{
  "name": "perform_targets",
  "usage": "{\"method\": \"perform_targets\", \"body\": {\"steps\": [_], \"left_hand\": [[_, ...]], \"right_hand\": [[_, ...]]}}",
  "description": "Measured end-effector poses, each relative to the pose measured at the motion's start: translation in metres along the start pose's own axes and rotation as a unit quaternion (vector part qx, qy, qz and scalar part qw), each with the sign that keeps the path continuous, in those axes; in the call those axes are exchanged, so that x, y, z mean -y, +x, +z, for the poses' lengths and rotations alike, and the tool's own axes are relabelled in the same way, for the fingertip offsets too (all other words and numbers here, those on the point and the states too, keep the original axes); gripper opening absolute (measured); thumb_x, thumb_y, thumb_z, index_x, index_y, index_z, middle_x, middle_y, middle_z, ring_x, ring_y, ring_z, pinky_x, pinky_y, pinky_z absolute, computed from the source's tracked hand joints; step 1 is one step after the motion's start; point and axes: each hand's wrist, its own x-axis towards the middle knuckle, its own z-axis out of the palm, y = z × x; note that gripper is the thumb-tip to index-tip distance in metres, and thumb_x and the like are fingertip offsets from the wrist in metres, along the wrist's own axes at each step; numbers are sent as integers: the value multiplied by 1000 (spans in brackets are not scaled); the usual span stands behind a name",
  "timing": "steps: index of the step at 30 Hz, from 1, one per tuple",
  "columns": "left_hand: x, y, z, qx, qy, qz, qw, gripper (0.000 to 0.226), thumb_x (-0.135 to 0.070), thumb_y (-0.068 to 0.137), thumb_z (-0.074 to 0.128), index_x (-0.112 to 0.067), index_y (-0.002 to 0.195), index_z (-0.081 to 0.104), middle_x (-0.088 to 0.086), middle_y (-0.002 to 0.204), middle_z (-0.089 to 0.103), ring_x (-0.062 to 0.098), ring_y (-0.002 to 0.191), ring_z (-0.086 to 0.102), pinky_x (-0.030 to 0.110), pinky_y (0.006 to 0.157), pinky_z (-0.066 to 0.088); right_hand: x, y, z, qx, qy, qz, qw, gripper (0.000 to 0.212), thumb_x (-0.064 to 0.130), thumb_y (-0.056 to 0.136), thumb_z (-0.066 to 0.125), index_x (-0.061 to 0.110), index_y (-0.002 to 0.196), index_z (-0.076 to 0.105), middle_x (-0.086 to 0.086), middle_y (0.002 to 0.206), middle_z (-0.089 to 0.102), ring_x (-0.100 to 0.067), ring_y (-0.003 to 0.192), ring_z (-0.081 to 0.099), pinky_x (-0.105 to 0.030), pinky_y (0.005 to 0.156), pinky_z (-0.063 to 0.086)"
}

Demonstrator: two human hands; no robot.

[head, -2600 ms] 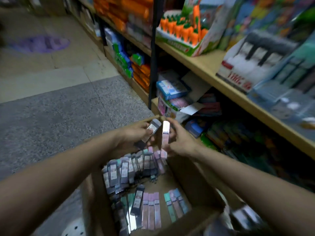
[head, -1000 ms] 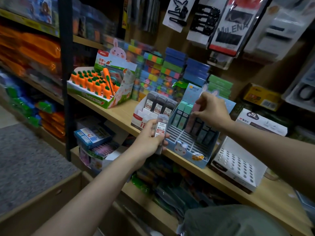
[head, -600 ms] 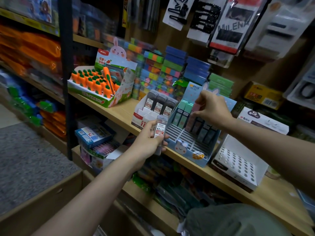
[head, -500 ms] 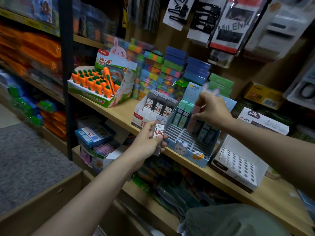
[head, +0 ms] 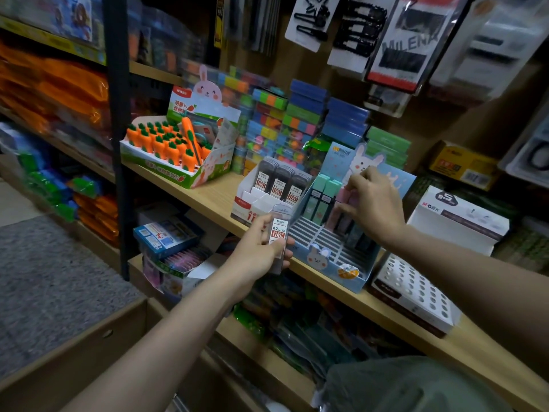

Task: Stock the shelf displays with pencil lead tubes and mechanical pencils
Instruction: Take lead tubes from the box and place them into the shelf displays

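My right hand (head: 372, 203) pinches a pink plastic lead tube (head: 344, 200) into the pale-blue rabbit-printed slotted cardboard display box (head: 332, 257), mostly unfilled, while my left hand (head: 258, 251) grips a clear labelled lead tube (head: 278, 233) just left of it, unstocked

A wooden shelf (head: 214, 200) is carrying a carrot display box (head: 178, 169), a white lead box (head: 252, 203), a blue rabbit tray (head: 332, 260) just beside it, a white holed box (head: 416, 304), and stacked coloured packs (head: 297, 126) sitting behind them.
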Motion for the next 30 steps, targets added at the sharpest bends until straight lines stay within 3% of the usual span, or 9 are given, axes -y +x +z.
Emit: {"method": "perform_targets", "body": {"steps": [4,7,11,16,18,21,24,26,30], "left_hand": [[-1,-1,1,-7,-21,13,1000,32,-7,98,51,-18,128,48,0,99,71,11,83,69,30,76,58],[-3,-1,-1,-8,-12,35,999,26,-11,98,52,-15,124,53,-1,96,73,9,83,70,26,73,58],[-8,1,0,-2,1,46,999,16,-17,100,50,-19,114,57,-5,91,75,7,79,71,20,66,55],[-13,5,-3,-13,44,38,998,12,-24,99,52,-24,110,57,-2,102,69,12,96,67,26,77,53],[-11,8,-9,-90,193,104,972,20,-27,96,56,-24,116,52,-9,113,56,9,112,51,21,84,42],[-11,8,-19,-181,412,213,867,37,-24,93,58,-22,129,47,-2,133,39,14,128,29,31,99,37],[-8,11,-25,-117,509,214,825,57,-36,95,55,-30,146,32,-3,156,15,16,145,8,44,115,22],[-5,13,-25,-88,544,197,811,61,-42,96,51,-36,150,23,-7,161,3,14,148,-4,45,119,12],[6,14,-24,-78,559,209,799,62,-41,96,51,-36,150,22,-3,163,-1,17,150,-9,43,121,7]], "right_hand": [[5,-1,-8,25,28,36,999,39,43,84,70,15,110,63,-5,110,53,-20,97,52,-35,78,48],[23,-1,-20,39,198,82,976,40,42,90,63,20,123,58,-1,113,55,-11,98,55,-30,81,51],[63,-1,-35,187,370,60,908,41,42,88,65,27,124,54,8,106,63,-5,91,65,-23,75,56],[87,11,-37,188,379,28,906,25,22,82,76,26,103,63,7,103,66,-6,81,70,-30,77,60],[82,25,-40,150,384,54,909,24,21,81,76,26,100,63,7,98,67,-7,81,69,-29,74,60],[66,49,-46,44,354,87,930,22,19,83,76,25,99,62,6,96,66,-10,80,69,-22,71,58],[59,59,-39,-5,314,94,945,20,20,83,76,25,96,62,11,91,63,0,70,64,-6,55,47],[60,61,-29,-6,287,88,954,19,22,84,76,23,97,62,15,85,58,0,71,59,-8,56,42],[63,61,-9,10,248,67,966,19,21,84,75,20,98,62,9,84,57,-13,79,57,-15,60,36]]}}
